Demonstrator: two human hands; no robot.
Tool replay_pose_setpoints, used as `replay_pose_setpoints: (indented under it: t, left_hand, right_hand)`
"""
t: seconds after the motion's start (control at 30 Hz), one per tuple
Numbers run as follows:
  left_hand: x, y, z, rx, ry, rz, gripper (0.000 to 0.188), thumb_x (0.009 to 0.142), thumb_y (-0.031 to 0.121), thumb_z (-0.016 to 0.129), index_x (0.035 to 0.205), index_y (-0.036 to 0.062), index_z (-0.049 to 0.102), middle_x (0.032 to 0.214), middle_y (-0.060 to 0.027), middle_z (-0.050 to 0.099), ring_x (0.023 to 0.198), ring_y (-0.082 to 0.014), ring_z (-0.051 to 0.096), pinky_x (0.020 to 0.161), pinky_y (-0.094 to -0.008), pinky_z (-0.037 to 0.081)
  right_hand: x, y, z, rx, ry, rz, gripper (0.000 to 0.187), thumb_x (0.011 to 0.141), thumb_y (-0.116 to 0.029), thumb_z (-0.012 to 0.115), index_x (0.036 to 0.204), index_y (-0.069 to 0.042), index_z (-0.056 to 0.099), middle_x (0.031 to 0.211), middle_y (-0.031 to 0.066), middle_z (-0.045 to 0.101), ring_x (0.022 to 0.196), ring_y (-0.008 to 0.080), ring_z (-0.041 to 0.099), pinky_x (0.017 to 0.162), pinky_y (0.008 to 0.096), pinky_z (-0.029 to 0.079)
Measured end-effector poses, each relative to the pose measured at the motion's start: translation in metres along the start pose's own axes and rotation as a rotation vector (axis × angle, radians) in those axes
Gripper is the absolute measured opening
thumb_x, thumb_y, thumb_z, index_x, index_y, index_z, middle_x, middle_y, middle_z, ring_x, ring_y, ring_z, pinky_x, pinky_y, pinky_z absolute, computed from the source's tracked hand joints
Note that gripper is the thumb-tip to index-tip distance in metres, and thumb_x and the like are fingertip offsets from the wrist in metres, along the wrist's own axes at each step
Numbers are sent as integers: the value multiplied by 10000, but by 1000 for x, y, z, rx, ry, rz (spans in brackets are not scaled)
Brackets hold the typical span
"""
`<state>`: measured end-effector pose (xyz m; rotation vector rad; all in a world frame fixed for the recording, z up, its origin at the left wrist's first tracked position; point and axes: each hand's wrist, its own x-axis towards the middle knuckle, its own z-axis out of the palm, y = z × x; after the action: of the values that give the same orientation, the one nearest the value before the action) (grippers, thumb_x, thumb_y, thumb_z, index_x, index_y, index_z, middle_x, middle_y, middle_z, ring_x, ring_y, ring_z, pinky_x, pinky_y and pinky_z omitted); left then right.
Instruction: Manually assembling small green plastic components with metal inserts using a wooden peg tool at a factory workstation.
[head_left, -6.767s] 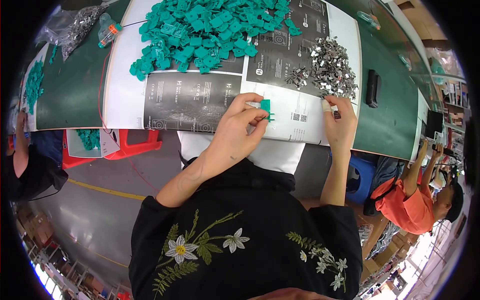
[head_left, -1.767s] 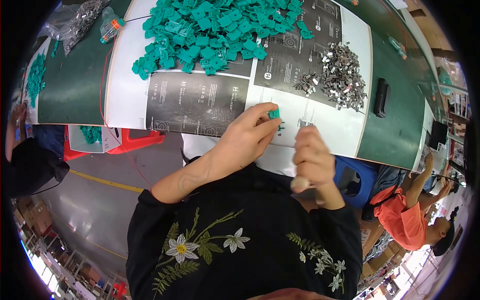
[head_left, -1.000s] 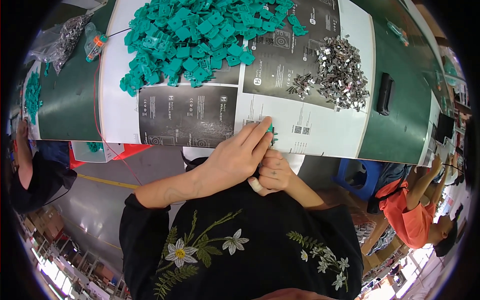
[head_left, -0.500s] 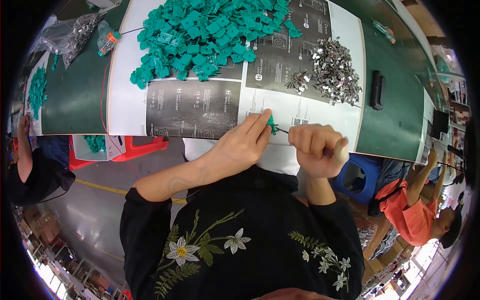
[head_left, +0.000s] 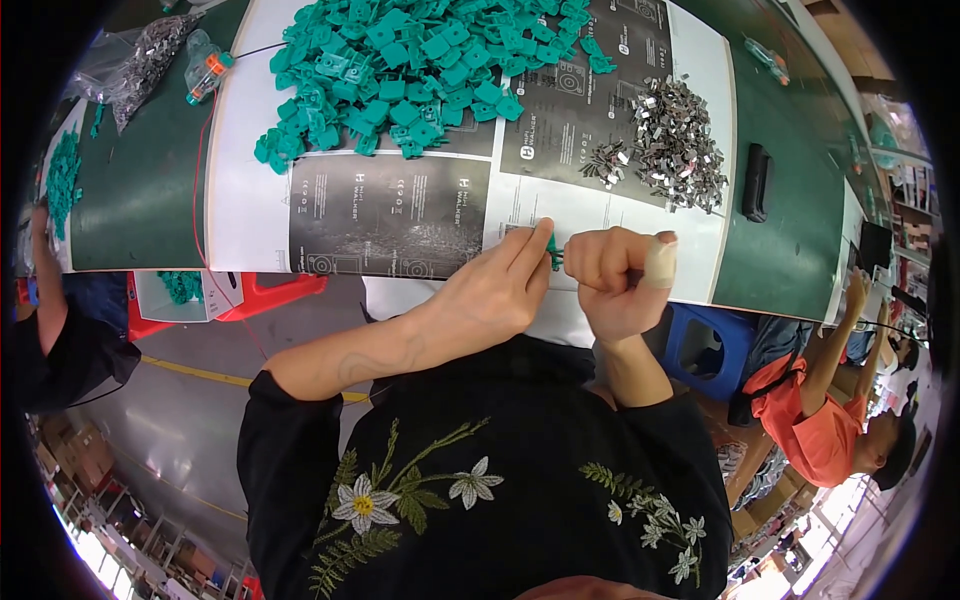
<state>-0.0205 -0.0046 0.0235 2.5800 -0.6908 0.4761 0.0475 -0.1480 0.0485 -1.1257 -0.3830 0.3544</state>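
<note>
My left hand point(head_left: 495, 285) pins a small green plastic piece point(head_left: 554, 248) against the white sheet near the table's front edge. Its fingers cover most of that piece. Just to the right, my right hand point(head_left: 620, 280) is closed in a fist, with a pale wrap on its thumb. Between the fist and the piece shows a short bit of a thin, dark-shafted tool point(head_left: 562, 258); the fist hides its handle. Beyond my hands lies a large heap of green plastic pieces point(head_left: 400, 85). A pile of small metal clips point(head_left: 680, 150) sits at the right.
A black handle-shaped object point(head_left: 757, 182) lies on the green mat point(head_left: 790, 240) at right. At left are an orange-capped bottle point(head_left: 208, 75), a bag of metal parts point(head_left: 150, 75) and a red cord point(head_left: 203, 190). A blue stool point(head_left: 700, 345) stands below; other people work on both sides.
My right fist has moved left, closer to the green piece, and turned so its thumb shows. Less of the tool's shaft is visible. My left hand keeps its hold.
</note>
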Motion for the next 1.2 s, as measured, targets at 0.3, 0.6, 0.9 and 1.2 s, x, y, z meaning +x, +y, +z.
replay_pose_setpoints:
  t: [0.3, 0.6, 0.9, 1.2]
  left_hand:
    - [-1, 2, 4, -6, 31, -2, 340, 635, 51, 590, 906, -155, 602, 1136, -313, 559, 953, -303, 564, 800, -316, 525]
    - [-4, 7, 8, -89, 64, -88, 361, 591, -35, 607, 942, -120, 596, 1173, -276, 532, 965, -339, 561, 860, -370, 494]
    - [-3, 3, 10, 14, 56, -22, 318, 626, 56, 598, 878, -137, 604, 1141, -303, 548, 963, -310, 557, 820, -311, 516]
    - [-2, 5, 7, -48, 63, -51, 338, 633, 30, 602, 931, -129, 588, 1164, -280, 531, 966, -311, 557, 817, -319, 512]
  right_hand:
    - [8, 4, 5, -319, -90, -119, 588, 1014, -452, 229, 529, -121, 248, 447, -19, 233, 419, 113, 191, 425, 301, 177]
    - [11, -6, 0, 60, 63, -38, 567, 1014, -431, 248, 536, -127, 240, 447, -21, 220, 419, 99, 146, 415, 284, 152]
    - [14, 5, 19, -260, 88, -70, 569, 1021, -387, 289, 521, -119, 247, 447, -9, 237, 422, 98, 163, 417, 290, 151]
    - [12, -13, -4, 204, 34, -111, 488, 1008, -278, 378, 554, -103, 337, 460, -26, 275, 402, 85, 230, 399, 276, 182]
